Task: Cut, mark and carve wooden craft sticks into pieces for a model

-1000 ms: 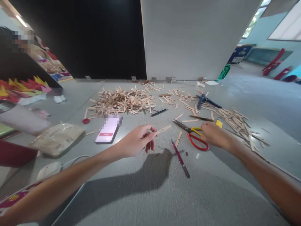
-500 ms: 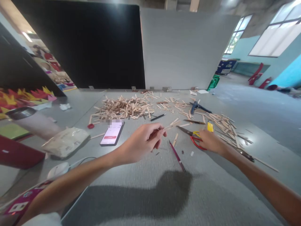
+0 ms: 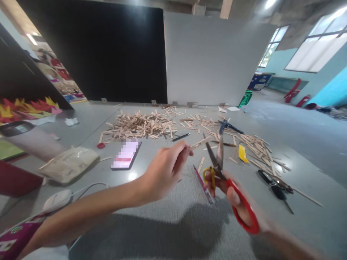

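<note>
Between the fingertips of my left hand (image 3: 165, 171) is a thin wooden stick (image 3: 201, 143), pointing right. My right hand (image 3: 233, 198) holds a pair of scissors (image 3: 217, 162) by its red and yellow handles, fingers through the loops. The blades are parted and point up and away, a little right of the stick's end. Beneath and between the hands lie a purple pen-like tool (image 3: 202, 184) and a short piece of wooden stick (image 3: 201, 164) on the grey table.
A heap of wooden sticks (image 3: 141, 124) spreads along the back, by a black and white upright board (image 3: 217, 61). A phone (image 3: 126, 154) and plastic bag (image 3: 70, 164) lie left. On the right are blue-handled pliers (image 3: 229, 126), a yellow object (image 3: 243, 153) and sunglasses (image 3: 276, 186).
My right hand has lifted the scissors off the table, bringing them nearer with the blades now spread. My left hand still holds the stick in almost the same place.
</note>
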`<act>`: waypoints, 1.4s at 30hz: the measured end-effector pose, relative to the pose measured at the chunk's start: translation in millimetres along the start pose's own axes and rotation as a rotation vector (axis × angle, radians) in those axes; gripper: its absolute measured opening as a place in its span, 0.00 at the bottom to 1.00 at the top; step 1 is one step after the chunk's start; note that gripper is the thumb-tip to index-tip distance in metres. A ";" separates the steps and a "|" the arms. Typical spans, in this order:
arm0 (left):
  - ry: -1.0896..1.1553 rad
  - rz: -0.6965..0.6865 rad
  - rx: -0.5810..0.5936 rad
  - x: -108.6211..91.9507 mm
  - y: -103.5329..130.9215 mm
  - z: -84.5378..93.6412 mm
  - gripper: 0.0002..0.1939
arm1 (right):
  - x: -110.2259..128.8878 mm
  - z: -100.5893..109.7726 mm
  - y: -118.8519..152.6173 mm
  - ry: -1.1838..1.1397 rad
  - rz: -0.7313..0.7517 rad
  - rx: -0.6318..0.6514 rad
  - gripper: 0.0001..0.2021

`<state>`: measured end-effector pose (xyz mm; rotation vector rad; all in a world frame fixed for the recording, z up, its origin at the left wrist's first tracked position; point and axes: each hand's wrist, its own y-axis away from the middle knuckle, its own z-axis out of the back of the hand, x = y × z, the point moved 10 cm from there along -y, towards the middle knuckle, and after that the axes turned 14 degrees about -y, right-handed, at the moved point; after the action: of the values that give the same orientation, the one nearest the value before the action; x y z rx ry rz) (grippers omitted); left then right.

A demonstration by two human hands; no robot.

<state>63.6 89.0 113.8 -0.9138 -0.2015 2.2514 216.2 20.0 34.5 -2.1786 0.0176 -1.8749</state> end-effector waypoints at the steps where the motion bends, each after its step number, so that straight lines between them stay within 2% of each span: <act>1: 0.014 -0.010 0.020 -1.1 1.1 -4.4 0.14 | -4.3 -7.0 5.9 -0.007 -0.024 0.009 0.33; 6: 0.182 -0.057 0.267 -13.0 14.2 -34.7 0.15 | -7.8 -21.7 26.5 0.110 -0.063 0.064 0.28; 10: 0.260 -0.107 0.362 -24.5 23.1 -44.3 0.14 | -1.1 -20.6 29.2 0.099 -0.030 0.056 0.33; 14: 0.258 -0.103 0.363 -24.0 24.0 -47.9 0.12 | -12.8 -19.7 34.4 0.132 -0.083 0.094 0.38; 16: 0.250 -0.102 0.373 -22.5 24.1 -50.8 0.12 | -12.5 -17.6 38.0 0.128 -0.027 0.098 0.38; 18: 0.254 -0.113 0.381 -22.6 24.2 -52.8 0.11 | -12.9 -14.8 41.2 0.132 0.010 0.083 0.37; 22: 0.273 -0.123 0.373 -25.1 23.2 -53.8 0.14 | -22.2 -11.5 46.1 0.184 -0.033 0.032 0.36; 26: 0.296 -0.108 0.379 -27.1 23.0 -56.1 0.14 | -25.3 -4.2 50.8 0.240 0.012 -0.070 0.26; 29: 0.300 -0.118 0.400 -28.6 24.2 -58.7 0.14 | -29.2 -5.2 48.7 0.267 -0.019 -0.056 0.22; 32: 0.285 -0.104 0.400 -26.3 24.8 -60.9 0.15 | -30.1 -12.7 43.0 0.240 -0.087 -0.005 0.24; 35: 0.276 -0.069 0.410 -22.4 25.4 -65.1 0.15 | -26.8 -13.9 40.2 0.196 -0.112 -0.068 0.26; 42: 0.276 -0.057 0.386 -23.3 25.7 -66.4 0.14 | -30.9 -18.7 41.1 0.138 -0.184 -0.080 0.31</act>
<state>105.7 47.4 67.9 -0.9756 0.3179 1.9880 199.7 -17.6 -1.7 -2.1628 -0.0863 -2.1579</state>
